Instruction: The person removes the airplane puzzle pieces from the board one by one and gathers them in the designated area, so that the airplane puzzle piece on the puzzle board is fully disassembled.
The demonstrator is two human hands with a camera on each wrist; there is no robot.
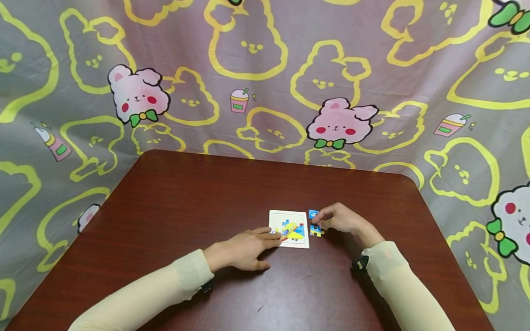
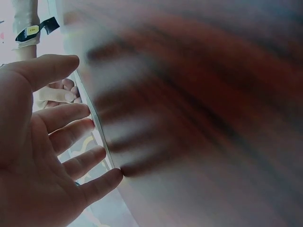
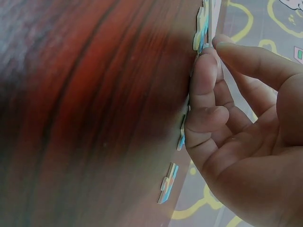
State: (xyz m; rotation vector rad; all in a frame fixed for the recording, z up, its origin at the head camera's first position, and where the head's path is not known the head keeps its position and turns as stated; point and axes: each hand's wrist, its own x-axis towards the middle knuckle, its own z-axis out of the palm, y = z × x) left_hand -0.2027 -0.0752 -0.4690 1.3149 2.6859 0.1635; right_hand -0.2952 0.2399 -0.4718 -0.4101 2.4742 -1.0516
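Note:
A small square jigsaw board (image 1: 289,213) with a white rim lies on the table, its yellow and blue picture partly filled in. My left hand (image 1: 247,248) rests across the board's left side, fingers spread and nearly straight, covering part of the picture. Just right of the board lie a blue puzzle piece (image 1: 313,213) and a yellow-and-blue piece (image 1: 316,232). Between these two, my right hand (image 1: 340,219) pinches a puzzle piece with thumb and index finger, the piece mostly hidden by the fingertips. The right wrist view shows its other fingers (image 3: 203,75) curled close to the tabletop.
Beyond the right hand, more flat puzzle pieces (image 3: 168,183) lie on the table in the right wrist view. The dark brown wooden table (image 1: 191,191) extends around the board. A patterned curtain (image 1: 268,100) hangs behind and along both sides.

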